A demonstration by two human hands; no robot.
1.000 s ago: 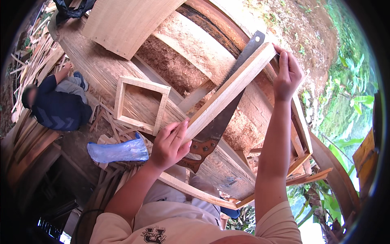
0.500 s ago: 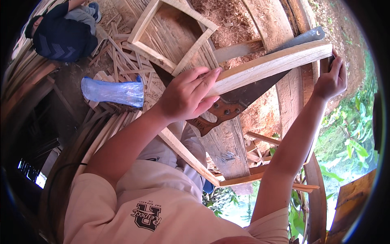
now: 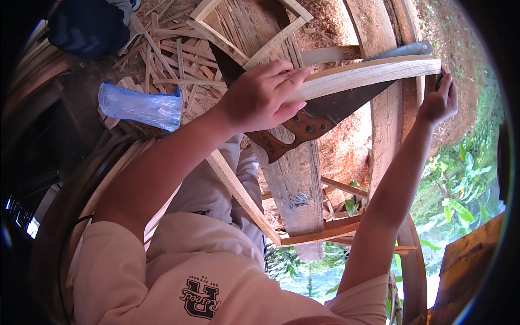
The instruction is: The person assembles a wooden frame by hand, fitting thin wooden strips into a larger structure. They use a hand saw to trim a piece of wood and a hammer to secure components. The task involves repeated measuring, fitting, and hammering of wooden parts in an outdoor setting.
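Over the handsaw point(image 3: 342, 105), a wooden batten point(image 3: 374, 74), gripped near its ends by the left hand point(image 3: 265, 96) and right hand point(image 3: 439, 101), bars access to mid-blade from above. To the handsaw's upper left, a square wooden frame point(image 3: 279, 41) obstructs. Below the handsaw's grip, bare plank point(image 3: 292, 174) leaves passage as far as scattered nails point(image 3: 298, 200).

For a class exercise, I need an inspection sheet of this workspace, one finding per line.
Surface: rough wooden plank, nail-like metal pieces on it.
Work in hand: wooden strip, overlapping a handsaw in view; wooden frame cut off by the top edge.
Clutter: wood offcuts, blue plastic bundle.
Hands: left hand grips the strip's near end; right hand at its far end.
Cables: dark cord-like line, lower left; kind unclear.
Surroundings: another person, upper left; greenery, right.
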